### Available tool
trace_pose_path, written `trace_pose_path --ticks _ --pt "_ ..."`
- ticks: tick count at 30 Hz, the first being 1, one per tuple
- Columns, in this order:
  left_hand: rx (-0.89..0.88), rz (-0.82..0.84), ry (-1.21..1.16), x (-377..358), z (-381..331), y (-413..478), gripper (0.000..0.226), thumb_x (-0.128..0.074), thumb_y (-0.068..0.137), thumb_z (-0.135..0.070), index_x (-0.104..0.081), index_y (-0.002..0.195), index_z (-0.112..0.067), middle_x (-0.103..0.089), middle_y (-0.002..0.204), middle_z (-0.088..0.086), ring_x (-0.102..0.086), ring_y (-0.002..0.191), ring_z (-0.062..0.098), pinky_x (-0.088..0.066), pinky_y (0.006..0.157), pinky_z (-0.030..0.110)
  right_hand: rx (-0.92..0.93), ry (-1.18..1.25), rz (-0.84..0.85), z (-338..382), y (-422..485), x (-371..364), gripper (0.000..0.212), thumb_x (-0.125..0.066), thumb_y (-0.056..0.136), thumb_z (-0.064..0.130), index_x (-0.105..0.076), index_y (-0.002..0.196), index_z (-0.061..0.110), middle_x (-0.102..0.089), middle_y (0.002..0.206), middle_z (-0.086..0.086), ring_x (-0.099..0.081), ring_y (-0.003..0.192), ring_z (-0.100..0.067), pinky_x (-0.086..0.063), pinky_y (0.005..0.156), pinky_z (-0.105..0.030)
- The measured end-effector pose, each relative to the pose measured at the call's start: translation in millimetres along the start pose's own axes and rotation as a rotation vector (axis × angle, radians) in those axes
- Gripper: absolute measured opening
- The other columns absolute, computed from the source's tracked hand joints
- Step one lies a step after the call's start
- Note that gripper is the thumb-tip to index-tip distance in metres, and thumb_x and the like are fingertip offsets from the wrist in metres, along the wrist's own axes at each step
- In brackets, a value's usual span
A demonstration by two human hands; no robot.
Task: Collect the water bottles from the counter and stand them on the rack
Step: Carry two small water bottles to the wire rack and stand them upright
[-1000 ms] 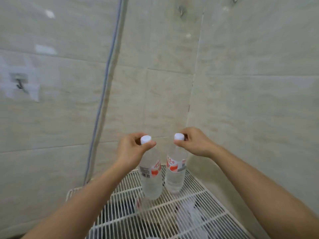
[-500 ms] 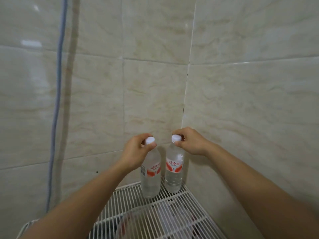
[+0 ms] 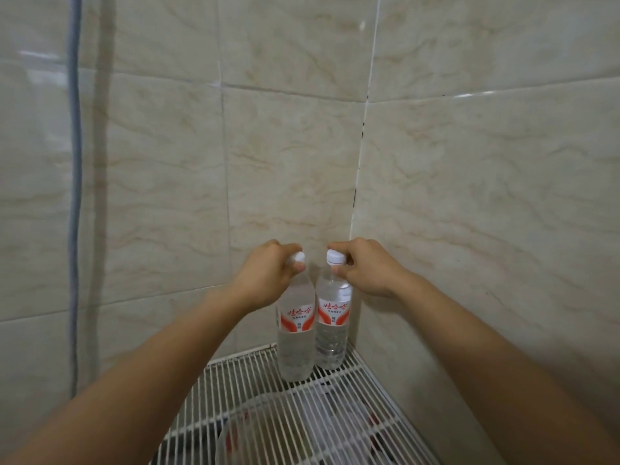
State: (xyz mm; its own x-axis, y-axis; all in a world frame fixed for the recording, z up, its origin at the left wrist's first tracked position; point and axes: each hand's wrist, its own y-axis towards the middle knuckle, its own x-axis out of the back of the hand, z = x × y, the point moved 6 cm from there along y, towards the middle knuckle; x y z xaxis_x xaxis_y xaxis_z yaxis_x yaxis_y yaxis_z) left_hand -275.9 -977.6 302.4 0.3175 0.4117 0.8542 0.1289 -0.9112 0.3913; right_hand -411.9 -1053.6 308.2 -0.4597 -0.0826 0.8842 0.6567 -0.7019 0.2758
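Two clear water bottles with white caps and red-and-white labels stand upright side by side on the white wire rack (image 3: 255,391), in its far right corner against the tiled walls. My left hand (image 3: 268,273) grips the neck of the left bottle (image 3: 296,333), fingers curled round its cap. The right bottle (image 3: 332,323) stands closest to the corner, and my right hand (image 3: 365,266) pinches it just under its cap. The two bottles almost touch.
Beige marbled wall tiles (image 3: 469,196) close in the rack at the back and on the right. A grey-blue pipe (image 3: 75,196) runs down the left wall. Under the wire shelf lie blurred things, among them a clear container (image 3: 255,431).
Both bottles have moved back into the rack's far right corner and stand closer together. The camera has come closer. Both hands keep their hold at the caps.
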Motion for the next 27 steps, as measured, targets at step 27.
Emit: trace_pose_path --ticks 27 --pt "0.132 -0.235 -0.337 -12.6 3.1 -29.5 0.051 -0.057 0.093 -0.023 -0.041 0.141 -0.019 -0.054 0.135 0.003 -0.054 0.116 0.015 -0.043 0.094 0.028 -0.076 0.208 -0.07 -8.7 -17.4 -5.3 0.055 -0.059 0.093 0.025 -0.042 0.145 0.023 -0.044 0.148 0.001 -0.042 0.134 -0.019 -0.037 0.108 -0.035"
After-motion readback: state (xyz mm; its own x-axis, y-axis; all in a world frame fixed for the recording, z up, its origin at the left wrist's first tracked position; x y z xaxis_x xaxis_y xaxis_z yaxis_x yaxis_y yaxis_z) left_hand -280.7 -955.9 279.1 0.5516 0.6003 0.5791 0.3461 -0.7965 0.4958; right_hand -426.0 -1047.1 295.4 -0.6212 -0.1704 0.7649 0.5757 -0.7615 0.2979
